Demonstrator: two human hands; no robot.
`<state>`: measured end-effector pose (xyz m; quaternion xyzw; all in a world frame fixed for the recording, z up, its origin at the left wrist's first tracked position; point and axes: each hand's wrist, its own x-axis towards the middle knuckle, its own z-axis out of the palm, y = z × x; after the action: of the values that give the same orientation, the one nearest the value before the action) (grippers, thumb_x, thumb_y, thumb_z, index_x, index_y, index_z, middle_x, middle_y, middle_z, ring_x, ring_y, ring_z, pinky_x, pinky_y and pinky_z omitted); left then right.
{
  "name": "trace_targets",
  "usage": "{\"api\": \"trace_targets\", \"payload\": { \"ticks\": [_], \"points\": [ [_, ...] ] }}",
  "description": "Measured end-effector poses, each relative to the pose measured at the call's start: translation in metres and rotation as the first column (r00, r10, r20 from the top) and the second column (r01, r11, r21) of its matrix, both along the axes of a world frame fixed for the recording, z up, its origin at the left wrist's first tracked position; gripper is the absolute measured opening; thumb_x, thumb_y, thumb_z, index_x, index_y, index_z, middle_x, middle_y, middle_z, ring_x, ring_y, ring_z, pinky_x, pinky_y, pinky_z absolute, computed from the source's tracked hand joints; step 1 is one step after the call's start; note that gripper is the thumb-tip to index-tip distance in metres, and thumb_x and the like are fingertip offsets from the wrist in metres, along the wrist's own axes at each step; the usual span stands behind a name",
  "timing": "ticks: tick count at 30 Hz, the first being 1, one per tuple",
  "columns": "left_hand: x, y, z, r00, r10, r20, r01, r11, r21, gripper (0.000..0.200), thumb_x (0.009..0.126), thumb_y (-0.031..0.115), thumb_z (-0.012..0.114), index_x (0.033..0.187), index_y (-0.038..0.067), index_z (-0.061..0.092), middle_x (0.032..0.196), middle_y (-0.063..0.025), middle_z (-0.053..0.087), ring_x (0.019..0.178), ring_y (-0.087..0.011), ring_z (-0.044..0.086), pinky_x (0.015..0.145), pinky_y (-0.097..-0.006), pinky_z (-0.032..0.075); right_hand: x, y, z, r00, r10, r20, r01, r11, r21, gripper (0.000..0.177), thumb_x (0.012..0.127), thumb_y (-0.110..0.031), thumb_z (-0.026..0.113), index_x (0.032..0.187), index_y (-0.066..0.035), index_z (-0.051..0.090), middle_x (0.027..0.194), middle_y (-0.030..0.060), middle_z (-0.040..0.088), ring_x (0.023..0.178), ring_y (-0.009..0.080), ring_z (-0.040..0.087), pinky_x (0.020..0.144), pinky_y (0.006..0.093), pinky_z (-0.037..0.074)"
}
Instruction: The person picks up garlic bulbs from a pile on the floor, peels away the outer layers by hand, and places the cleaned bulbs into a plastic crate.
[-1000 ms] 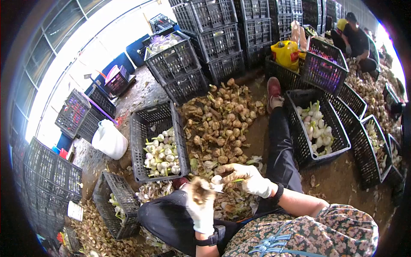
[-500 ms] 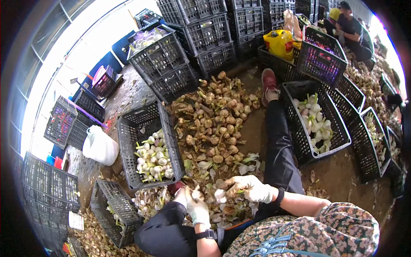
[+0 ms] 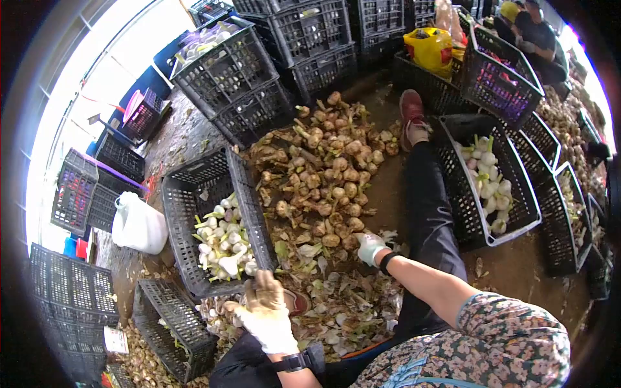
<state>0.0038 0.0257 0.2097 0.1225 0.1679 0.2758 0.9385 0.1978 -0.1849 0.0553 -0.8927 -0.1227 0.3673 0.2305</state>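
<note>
My left hand [image 3: 264, 317], in a white glove with brown-stained fingers, is open with its fingers spread beside the near end of a black crate [image 3: 249, 216]. Nothing is in it. Peeled white garlic bulbs [image 3: 223, 239] with green stems lie in that crate, and one large bulb [image 3: 231, 264] sits near its front. My right hand [image 3: 372, 248], gloved too, reaches to the near edge of a heap of unpeeled brown garlic bulbs [image 3: 336, 171]. Its fingers curl at a brown bulb there, partly hidden. Loose garlic skins [image 3: 343, 297] cover the ground between my legs.
Another black crate [image 3: 524, 216] with white garlic stands beyond my outstretched right leg. Stacked crates [image 3: 314, 39] rise behind the heap. A white jug [image 3: 139, 226] stands left. A yellow bag [image 3: 430, 52] sits at the back, and other people [image 3: 533, 35] work at upper right.
My hands have parted: the left has moved left toward the crate and opened, the pale bulb gone from it. My right hand has moved forward to the garlic heap. The view has shifted slightly.
</note>
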Motion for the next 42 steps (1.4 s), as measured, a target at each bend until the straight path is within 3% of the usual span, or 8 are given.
{"api": "trace_targets", "payload": {
  "ticks": [8,9,11,16,23,32,37,42],
  "points": [
    [-0.011,-0.068,-0.064,0.736,0.058,-0.675,0.429,0.73,0.531,0.059,0.089,0.002,0.068,0.143,0.006,0.043,0.141,-0.0067,0.045,0.126,-0.0148,0.045,0.102,-0.0307,0.041,-0.012,-0.002,0.018,0.987,-0.112,-0.117,0.151,0.901,0.407,0.04,0.087,-0.001,0.054,0.126,0.0,0.062,0.105,0.0153,0.069,0.09,0.0231,0.066,0.073,0.0335,0.052],
    [-0.009,-0.074,-0.062,0.764,0.158,-0.625,0.47,0.527,0.708,0.064,0.09,0.0,0.067,0.148,0.01,0.04,0.138,-0.0058,0.047,0.122,-0.0157,0.047,0.101,-0.0305,0.043,-0.019,-0.006,0.047,0.978,-0.015,-0.21,0.137,0.803,0.58,0.036,0.09,0.002,0.055,0.125,-0.002,0.062,0.095,0.0059,0.071,0.076,0.0141,0.065,0.062,0.0307,0.051],
    [-0.007,-0.082,-0.043,0.893,-0.167,-0.418,0.399,0.724,0.563,0.069,0.09,-0.002,0.066,0.15,0.011,0.037,0.137,-0.0052,0.046,0.121,-0.0177,0.048,0.1,-0.0315,0.045,-0.042,-0.005,0.092,0.99,0.13,-0.06,-0.011,0.483,0.876,0.026,0.093,-0.006,0.065,0.118,-0.003,0.067,0.095,0.0042,0.07,0.081,0.0089,0.062,0.073,0.0251,0.051],
    [-0.02,-0.086,-0.035,0.908,0.148,-0.392,0.253,0.551,0.795,0.072,0.075,-0.019,0.065,0.137,0.006,0.04,0.133,-0.0073,0.05,0.118,-0.022,0.053,0.096,-0.0351,0.052,-0.092,-0.002,0.153,0.724,0.341,-0.6,0.576,0.18,0.797,0.056,0.094,-0.026,0.069,0.139,0.0,0.047,0.109,0.0021,0.065,0.092,0.0093,0.062,0.086,0.0289,0.052],
    [-0.055,-0.096,0.002,0.869,0.391,-0.304,0.288,0.1,0.952,0.075,0.07,-0.016,0.074,0.133,0.006,0.04,0.136,-0.0134,0.05,0.118,-0.0235,0.055,0.103,-0.0376,0.047,-0.147,0.006,0.199,0.925,0.09,-0.37,0.328,0.306,0.894,0.023,0.091,-0.021,0.073,0.097,0.001,0.073,0.089,0.0025,0.071,0.084,0.0095,0.061,0.08,0.0267,0.049],
    [-0.068,-0.111,0.019,0.914,0.28,-0.294,0.192,0.341,0.92,0.077,0.067,-0.017,0.077,0.131,0.007,0.042,0.13,-0.0096,0.053,0.115,-0.0199,0.055,0.1,-0.0351,0.048,-0.142,-0.025,0.198,0.928,0.279,-0.247,0.184,0.232,0.955,0.025,0.091,-0.004,0.066,0.116,0.002,0.067,0.11,0.0046,0.071,0.101,0.01,0.062,0.096,0.0273,0.048],
    [-0.089,-0.104,0.039,0.907,-0.257,-0.333,0.41,0.719,0.561,0.042,0.093,0.021,0.07,0.128,0.005,0.054,0.118,-0.0065,0.061,0.107,-0.0163,0.059,0.087,-0.0275,0.053,-0.118,-0.039,0.191,0.933,0.34,0.119,-0.189,0.182,0.965,0.036,0.084,0.001,0.057,0.118,0.001,0.065,0.103,0.0055,0.068,0.096,0.014,0.061,0.086,0.0293,0.048],
    [-0.09,-0.113,0.035,0.88,0.026,-0.475,0.387,0.543,0.746,0.042,0.102,0.027,0.057,0.132,-0.002,0.052,0.117,-0.0061,0.062,0.101,-0.0159,0.058,0.085,-0.0264,0.047,-0.127,-0.043,0.197,0.894,0.119,0.432,-0.448,0.285,0.848,0.049,0.073,0.005,0.051,0.12,0.001,0.065,0.106,0.0089,0.067,0.098,0.0148,0.06,0.086,0.0295,0.048]
  ]
}}
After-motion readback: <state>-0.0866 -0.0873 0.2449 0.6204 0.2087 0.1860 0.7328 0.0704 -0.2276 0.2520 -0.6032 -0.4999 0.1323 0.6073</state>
